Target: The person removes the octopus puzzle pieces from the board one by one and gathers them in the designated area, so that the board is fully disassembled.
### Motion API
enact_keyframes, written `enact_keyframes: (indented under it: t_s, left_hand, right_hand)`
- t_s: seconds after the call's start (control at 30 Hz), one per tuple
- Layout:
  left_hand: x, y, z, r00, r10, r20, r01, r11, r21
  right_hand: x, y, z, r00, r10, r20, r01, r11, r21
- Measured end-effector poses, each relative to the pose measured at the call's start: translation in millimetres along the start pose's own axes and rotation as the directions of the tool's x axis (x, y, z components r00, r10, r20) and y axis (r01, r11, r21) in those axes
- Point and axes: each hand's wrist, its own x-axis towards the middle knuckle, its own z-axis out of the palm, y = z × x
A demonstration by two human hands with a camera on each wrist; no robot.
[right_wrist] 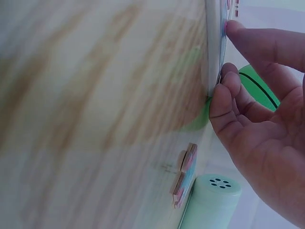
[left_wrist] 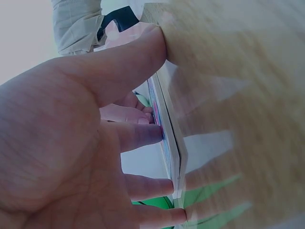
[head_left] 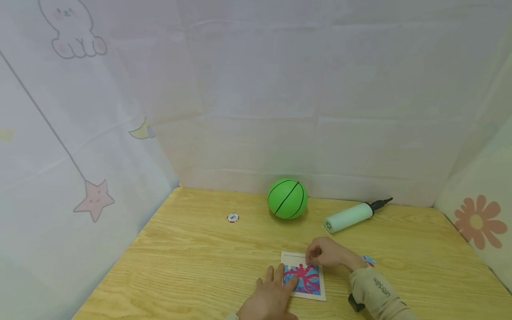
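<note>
A jigsaw puzzle [head_left: 304, 284] with a pink octopus on blue lies in a white frame [head_left: 294, 256], its upper strip bare. My left hand [head_left: 269, 298] spreads its fingers over the puzzle's left side, fingertips resting on the frame and picture. At the upper right corner, my right hand [head_left: 329, 254] has bent fingers close to the board. In the right wrist view the thumb touches the puzzle surface while the other fingers [right_wrist: 224, 102] curl by the corner. Whether a piece lies under them is hidden. Loose puzzle pieces [right_wrist: 187, 175] lie right of that hand.
A green ball [head_left: 287, 198] stands at the back of the wooden table [head_left: 192, 266]. To its right lies a pale green hand pump [head_left: 350, 218] with a black nozzle. A poker chip [head_left: 233, 217] lies left of the ball. Cloth walls [head_left: 256, 98] enclose the table's back and sides.
</note>
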Motion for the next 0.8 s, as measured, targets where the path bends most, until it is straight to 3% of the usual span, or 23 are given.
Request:
enact_keyframes:
  t_s: [0.8]
  left_hand:
    - [-0.2,0.7,-0.8,1.0,-0.004,0.008,0.004,1.0,0.004]
  right_hand:
    - [-2.4,-3.9,-4.5,0.999,0.016,0.043,-0.018,0.999,0.046]
